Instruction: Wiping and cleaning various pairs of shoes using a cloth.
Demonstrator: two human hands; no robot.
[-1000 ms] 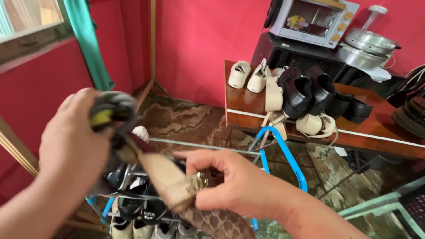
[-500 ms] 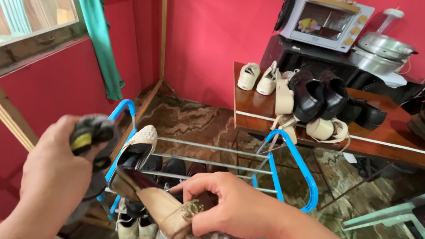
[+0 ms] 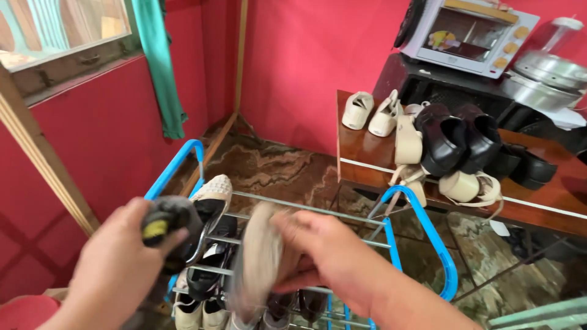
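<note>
Shoe in right hand: a beige flat shoe with a pale sole [image 3: 257, 269], blurred, held over the blue-and-chrome metal shoe rack [image 3: 422, 232].
Long axis: near upright, one end toward 12 o'clock, the other toward 6 o'clock; sole faces the camera.
Right hand [image 3: 324, 256]: grip closed around the shoe's right edge.
Left hand [image 3: 116, 269]: grip closed on a dark rolled cloth with a yellow patch [image 3: 162, 223], at 9 o'clock of the shoe.
Rack contents: a cream woven shoe [image 3: 211, 195] on the top bars, dark shoes below.
Bench [image 3: 367, 162]: brown wooden, at 1 o'clock, carrying cream and black shoes.
Change: half a second ago the beige shoe lay slanted with its buckle showing; now it stands turned, sole outward.
</note>
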